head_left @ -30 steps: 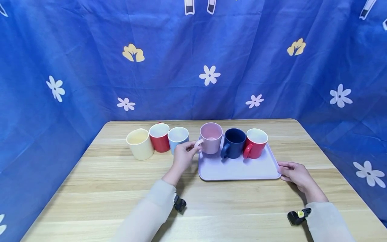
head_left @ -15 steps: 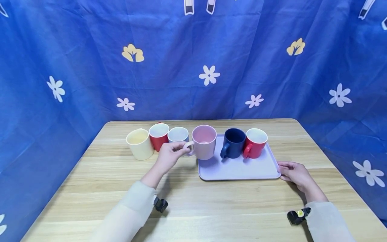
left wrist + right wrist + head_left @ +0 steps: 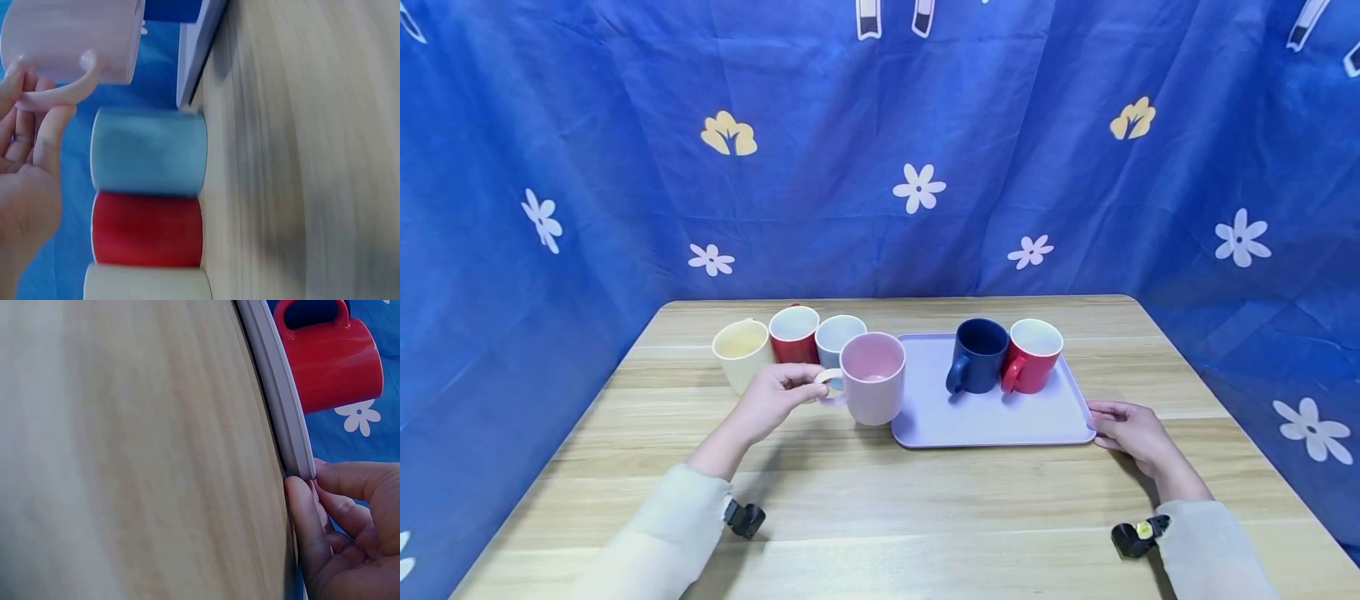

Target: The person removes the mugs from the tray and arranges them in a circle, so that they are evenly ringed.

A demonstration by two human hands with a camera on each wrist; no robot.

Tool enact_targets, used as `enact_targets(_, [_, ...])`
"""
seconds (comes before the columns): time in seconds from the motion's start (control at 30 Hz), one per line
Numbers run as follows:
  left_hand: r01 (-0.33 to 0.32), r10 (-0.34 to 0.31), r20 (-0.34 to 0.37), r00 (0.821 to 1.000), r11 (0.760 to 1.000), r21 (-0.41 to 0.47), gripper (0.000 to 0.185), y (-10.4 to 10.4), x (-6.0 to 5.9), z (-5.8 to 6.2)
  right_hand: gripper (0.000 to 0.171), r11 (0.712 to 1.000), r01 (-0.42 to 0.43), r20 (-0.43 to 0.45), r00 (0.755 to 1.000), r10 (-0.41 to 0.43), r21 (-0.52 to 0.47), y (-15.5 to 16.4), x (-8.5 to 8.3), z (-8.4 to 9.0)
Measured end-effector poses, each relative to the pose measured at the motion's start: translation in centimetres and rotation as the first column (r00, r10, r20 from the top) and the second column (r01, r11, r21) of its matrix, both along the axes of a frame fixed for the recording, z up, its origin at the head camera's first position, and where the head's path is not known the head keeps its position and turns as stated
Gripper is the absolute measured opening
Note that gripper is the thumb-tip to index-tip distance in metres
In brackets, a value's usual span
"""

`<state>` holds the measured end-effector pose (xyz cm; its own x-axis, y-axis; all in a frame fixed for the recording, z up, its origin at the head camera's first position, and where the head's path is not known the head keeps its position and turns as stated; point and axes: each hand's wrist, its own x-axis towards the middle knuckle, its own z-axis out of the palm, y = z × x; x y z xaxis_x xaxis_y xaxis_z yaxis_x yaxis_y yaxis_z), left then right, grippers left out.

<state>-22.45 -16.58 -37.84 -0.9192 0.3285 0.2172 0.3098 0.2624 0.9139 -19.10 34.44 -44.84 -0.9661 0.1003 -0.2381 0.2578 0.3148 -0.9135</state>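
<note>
My left hand (image 3: 767, 406) pinches the handle of a pink mug (image 3: 874, 392), held upright just left of the lilac tray (image 3: 1000, 427). In the left wrist view the pink mug (image 3: 72, 37) is lifted off the table, thumb and fingers on its handle. On the tray stand a navy mug (image 3: 985, 358) and a red mug with a white inside (image 3: 1037, 362), side by side, handles toward me. My right hand (image 3: 1135, 433) grips the tray's front right corner; the right wrist view has thumb and fingertips (image 3: 340, 478) on either side of the rim.
Left of the tray, a cream mug (image 3: 741, 354), another red mug (image 3: 793, 337) and a light blue mug (image 3: 838, 333) stand in a row, the blue one partly behind the pink mug. A blue patterned cloth (image 3: 820, 167) hangs behind the wooden table (image 3: 925, 517).
My left hand has lifted the pink mug off the tray's back left part and carried it left and toward me. The right hand and the tray have stayed put.
</note>
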Motion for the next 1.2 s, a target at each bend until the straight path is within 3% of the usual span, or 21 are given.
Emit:
enact_targets(0.27, [0.040, -0.040, 0.004, 0.999, 0.999, -0.031, 0.021, -3.2, 0.6, -0.2, 0.048, 1.000, 0.002, 0.001, 1.000, -0.002, 0.002, 0.0, 0.1, -0.1])
enact_targets(0.6, [0.096, -0.097, -0.061, 0.993, 0.995, -0.025, 0.014, -7.5, 1.0, -0.3, 0.048, 1.000, 0.009, 0.002, 1.000, -0.009, -0.002, 0.0, 0.1, -0.2])
enact_targets(0.9, [0.031, -0.033, -0.029, 0.999, 0.998, -0.053, 0.015, -11.1, 1.6, -1.0, 0.049, 1.000, -0.004, -0.010, 1.000, 0.004, -0.009, 0.1, 0.0, -0.2])
enact_targets(1.2, [-0.038, 0.033, -0.051, 0.998, 0.993, -0.116, 0.017, -14.1, 1.7, -1.9, 0.049, 1.000, -0.002, -0.011, 1.000, 0.002, -0.014, 0.1, 0.0, -0.2])
